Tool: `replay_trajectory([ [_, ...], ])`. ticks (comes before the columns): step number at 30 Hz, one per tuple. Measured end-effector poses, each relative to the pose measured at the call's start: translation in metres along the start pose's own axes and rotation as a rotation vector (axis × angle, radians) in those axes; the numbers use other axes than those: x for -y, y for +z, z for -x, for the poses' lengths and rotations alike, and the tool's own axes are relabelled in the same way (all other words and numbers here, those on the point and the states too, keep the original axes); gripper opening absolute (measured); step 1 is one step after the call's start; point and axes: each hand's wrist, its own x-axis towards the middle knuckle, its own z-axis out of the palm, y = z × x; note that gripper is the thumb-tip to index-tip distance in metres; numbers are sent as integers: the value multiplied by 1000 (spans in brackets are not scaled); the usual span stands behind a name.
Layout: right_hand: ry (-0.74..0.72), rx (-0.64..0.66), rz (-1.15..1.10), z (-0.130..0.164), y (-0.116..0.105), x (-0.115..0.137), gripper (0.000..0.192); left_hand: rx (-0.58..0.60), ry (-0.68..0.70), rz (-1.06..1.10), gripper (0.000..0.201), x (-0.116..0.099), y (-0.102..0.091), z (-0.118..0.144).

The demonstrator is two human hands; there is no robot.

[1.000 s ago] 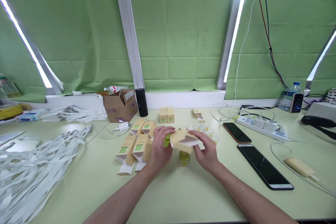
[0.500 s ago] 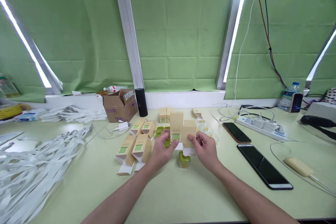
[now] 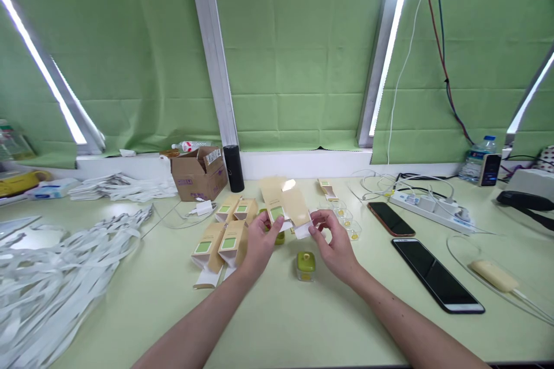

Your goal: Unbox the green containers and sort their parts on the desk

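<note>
My left hand (image 3: pixel 261 245) pinches a tan folding carton (image 3: pixel 295 204) by its lower left part, next to its green window. The carton is tilted, with its flaps unfolded. At the white end flap on its right, my right hand (image 3: pixel 335 242) closes thumb and fingers on the edge. Just below the carton stands a small clear jar with a green lid (image 3: pixel 306 263). More green-lidded jars (image 3: pixel 280 238) are partly hidden behind my left hand and the carton. Left of that hand lie several tan cartons (image 3: pixel 234 242), the front ones with end flaps open.
Several clear plastic pieces (image 3: pixel 346 220) sit beyond my right hand. Two phones (image 3: pixel 437 274) and a power strip (image 3: pixel 428 207) with cables are on the right. White straps (image 3: pixel 82 277) cover the left; a cardboard box (image 3: pixel 197 179) and black cylinder (image 3: pixel 234 168) stand behind.
The carton has tipped back from upright and shifted left, away from above the front jar. My right hand has moved its grip to the lower white flap.
</note>
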Motion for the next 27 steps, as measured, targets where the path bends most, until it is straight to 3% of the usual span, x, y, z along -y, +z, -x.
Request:
replay_trajectory([
  [5, 65, 80, -114, -1, 4, 1, 27, 36, -81, -3, 55, 2, 3, -1],
  [10, 268, 18, -365, -13, 7, -8, 45, 55, -53, -36, 48, -2, 5, 1],
  [13, 349, -61, -384, -31, 2, -18, 52, 45, -35, -75, 44, -6, 5, 1],
  [16, 402, -136, -230, -60, -8, -29, 48, 27, -38, -129, 44, -9, 4, 2],
  [22, 526, -175, 25, -135, -24, -57, 16, 35, 8, -187, 38, -9, 5, 3],
  [27, 659, -97, 274, -169, -18, -81, 19, 30, 50, -238, 34, -3, 3, 2],
])
